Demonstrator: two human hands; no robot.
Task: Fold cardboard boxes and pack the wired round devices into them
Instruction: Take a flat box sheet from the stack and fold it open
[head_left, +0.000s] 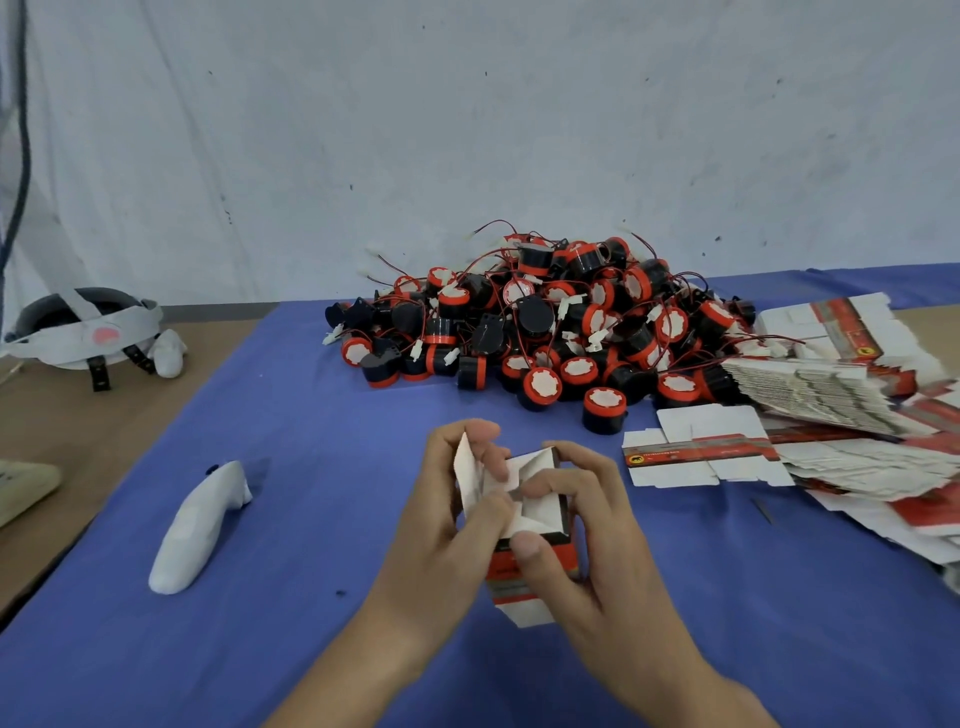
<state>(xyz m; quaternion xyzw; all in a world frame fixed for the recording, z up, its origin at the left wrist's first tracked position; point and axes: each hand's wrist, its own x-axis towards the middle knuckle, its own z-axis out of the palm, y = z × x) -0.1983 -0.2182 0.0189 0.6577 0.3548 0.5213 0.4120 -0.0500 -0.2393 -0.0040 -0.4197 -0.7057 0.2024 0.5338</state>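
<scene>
**Flaps half in, and this is where a box gets spoiled**

Both hands are on one small cardboard box, held just above the blue worktop at the near centre. The left hand curls around the box's left side and pinches a tall white flap that stands up and leans outward. The right hand wraps the right side, with its thumb pressed on the near rim and its fingers reaching into the open mouth, where the white inner flaps sit at angles. I judge the end closure is being folded and the box has no device in it yet, though its inside is partly hidden by fingers.

The risks from here:
- The card looks thin. If one flap is pushed down before its neighbour is tucked, it can crease off its score line and the end will not lock.
- A hard squeeze from both sides could skew the open box out of square.
- If this end is only loosely tucked, a device dropped in may push straight through it.

The heap of wired round devices lies well beyond the hands, its red leads tangled across each other. Lifting one could drag others off the heap. To the right, the stack of flat box blanks slumps sideways, and one blank lies apart, near the right hand. A careless reach could scatter them.
</scene>
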